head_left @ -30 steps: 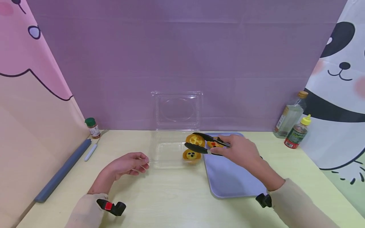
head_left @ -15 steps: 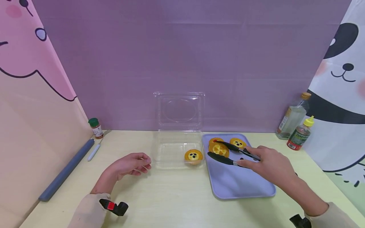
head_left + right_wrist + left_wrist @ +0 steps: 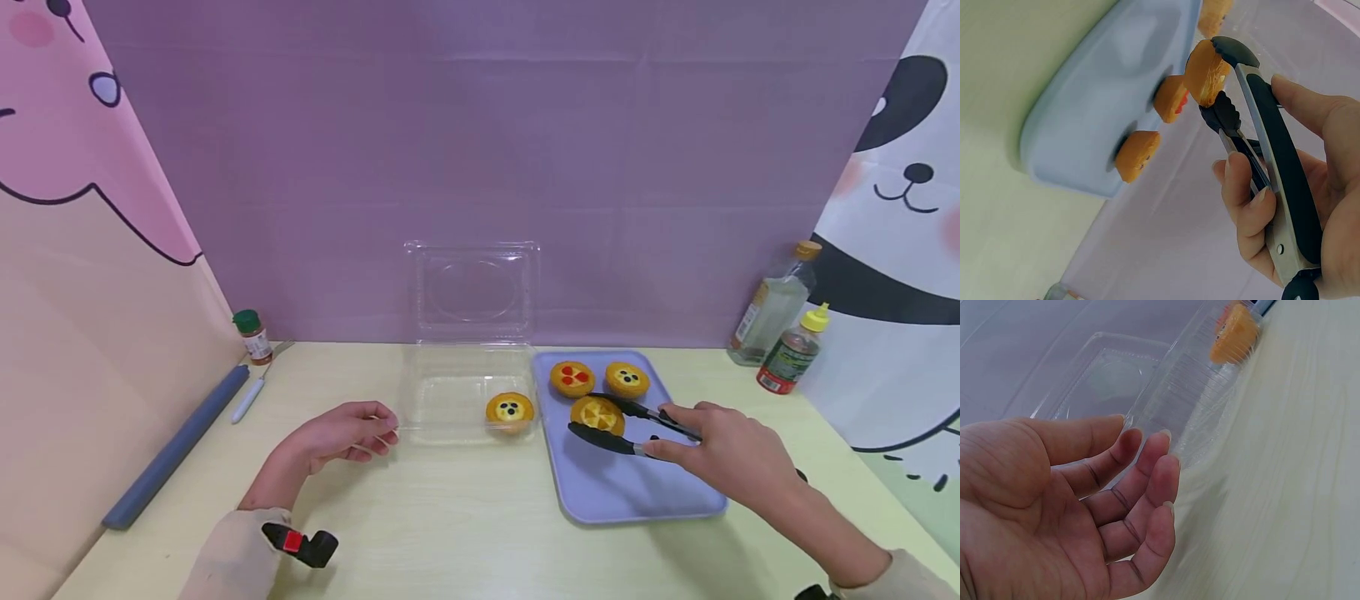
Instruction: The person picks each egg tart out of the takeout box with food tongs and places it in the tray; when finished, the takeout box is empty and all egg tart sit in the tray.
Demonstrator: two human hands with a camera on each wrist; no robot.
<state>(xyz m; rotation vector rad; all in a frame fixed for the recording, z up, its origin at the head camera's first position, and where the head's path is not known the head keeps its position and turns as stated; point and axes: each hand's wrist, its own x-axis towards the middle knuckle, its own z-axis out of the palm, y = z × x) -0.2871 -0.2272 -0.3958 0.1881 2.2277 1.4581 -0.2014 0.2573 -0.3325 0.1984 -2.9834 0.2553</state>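
Observation:
My right hand [image 3: 738,446] grips a pair of black-tipped tongs [image 3: 1285,175]. Between the tong tips is an egg tart [image 3: 597,415] topped with yellow pieces, held above the lavender tray [image 3: 637,492]. Two more tarts rest at the tray's far end: a red-topped tart [image 3: 572,378] and a tart with dark berries [image 3: 627,380]. A clear plastic container [image 3: 442,400] stands left of the tray, its lid [image 3: 472,292] raised. Inside, at its front right, sits another berry tart [image 3: 510,410]. My left hand [image 3: 341,435] pinches the container's front left rim between thumb and index finger.
At the back left stand a green-capped jar [image 3: 252,337] and a white-handled utensil [image 3: 247,400], beside a long blue-grey bar [image 3: 180,446]. A tall bottle [image 3: 772,308] and a yellow-capped bottle [image 3: 792,350] stand back right. A purple cloth [image 3: 337,167] hangs behind the table.
The right hand has moved right with the tongs, carrying the yellow-topped tart from over the container to above the tray. The left hand stays at the container's rim.

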